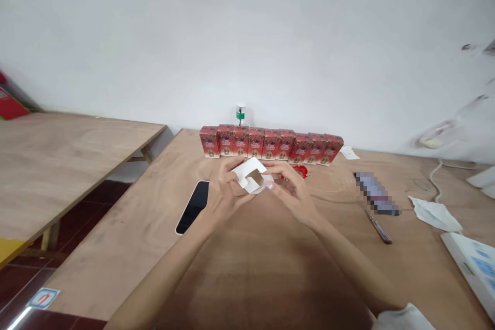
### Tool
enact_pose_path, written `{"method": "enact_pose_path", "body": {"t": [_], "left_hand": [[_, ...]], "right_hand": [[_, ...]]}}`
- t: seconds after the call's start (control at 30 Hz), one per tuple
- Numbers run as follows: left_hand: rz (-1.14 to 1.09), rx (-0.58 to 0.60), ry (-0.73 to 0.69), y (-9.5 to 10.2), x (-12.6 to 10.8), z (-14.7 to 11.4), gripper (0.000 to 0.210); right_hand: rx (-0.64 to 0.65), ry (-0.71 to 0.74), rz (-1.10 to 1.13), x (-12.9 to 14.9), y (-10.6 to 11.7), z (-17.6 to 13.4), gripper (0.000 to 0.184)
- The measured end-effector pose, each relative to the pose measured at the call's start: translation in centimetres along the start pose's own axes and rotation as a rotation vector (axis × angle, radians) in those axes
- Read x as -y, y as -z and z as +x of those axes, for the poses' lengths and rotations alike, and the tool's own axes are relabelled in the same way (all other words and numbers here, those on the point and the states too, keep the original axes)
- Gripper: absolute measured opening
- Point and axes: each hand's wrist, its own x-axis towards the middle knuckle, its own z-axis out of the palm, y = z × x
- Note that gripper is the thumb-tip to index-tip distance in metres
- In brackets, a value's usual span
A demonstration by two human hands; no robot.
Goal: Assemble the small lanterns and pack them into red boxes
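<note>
A small white cardboard box (245, 171) is held between both hands above the wooden table, its end partly open with flaps folded about a dark gap. My left hand (225, 189) grips it from the left side, fingers closed round the edge. On the right side, the fingers of my right hand (291, 191) press at the flaps. Just behind the hands stands a row of several small red boxes (256, 143) with printed fronts. A small red item (300, 171) lies behind my right hand, partly hidden by it.
A phone with a black screen (194, 208) lies left of my hands. To the right are a blurred-out device (377, 193), a knife-like tool (379, 229), white paper (436, 214) and a white box (474, 263). A bottle (240, 113) stands behind the row. Another table (73, 149) is at left.
</note>
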Motion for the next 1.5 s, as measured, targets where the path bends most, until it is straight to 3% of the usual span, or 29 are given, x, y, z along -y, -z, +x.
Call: {"method": "enact_pose_path", "body": {"t": [0.17,0.3,0.47,0.6,0.7,0.77,0.87,0.97,1.07,1.2,1.3,1.43,1.5], "left_hand": [[0.136,-0.057,-0.097,-0.3,0.2,-0.9,0.04],[0.192,0.038,-0.124,-0.5,0.4,-1.2,0.034],[0.174,0.148,-0.152,-0.9,0.2,-1.1,0.026],[0.104,0.194,-0.213,-0.9,0.3,-1.0,0.025],[0.051,0.144,-0.37,-0.7,0.6,-0.9,0.03],[0.034,0.119,-0.465,-0.6,1.0,-0.8,0.032],[0.041,0.145,-0.537,-0.4,1.7,-0.9,0.029],[0.057,0.175,-0.473,-0.3,2.2,-1.2,0.025],[0.085,0.168,-0.414,-0.3,2.2,-1.3,0.024],[0.015,0.18,-0.333,-0.1,1.2,-0.2,0.048],[-0.161,0.192,-0.124,0.6,0.5,1.5,0.067],[-0.26,0.404,0.095,1.4,-0.2,3.0,0.055],[-0.337,0.414,0.11,1.3,-0.6,3.0,0.044]], "right_hand": [[-0.078,-0.097,0.096,0.0,-0.1,0.2,0.012],[-0.018,-0.277,0.143,0.3,0.7,0.8,0.02],[0.078,-0.427,-0.001,-0.6,2.1,1.7,0.035],[0.135,-0.363,0.011,-1.4,2.9,1.7,0.027],[0.191,-0.267,0.098,-1.3,3.3,1.4,0.019],[0.246,-0.137,0.034,-1.1,3.5,1.2,0.009],[0.382,0.101,-0.193,-0.4,3.7,0.8,0.027],[0.488,0.227,-0.315,0.6,3.9,0.0,0.035],[0.514,0.167,-0.334,1.2,3.8,-1.0,0.023],[0.371,0.157,-0.271,0.3,3.1,-1.8,0.012],[0.26,0.228,-0.242,-0.2,3.0,-1.7,0.016],[0.277,0.317,-0.21,0.2,3.5,-1.2,0.014],[0.223,0.311,-0.134,-0.1,3.5,-1.0,0.011]]}}
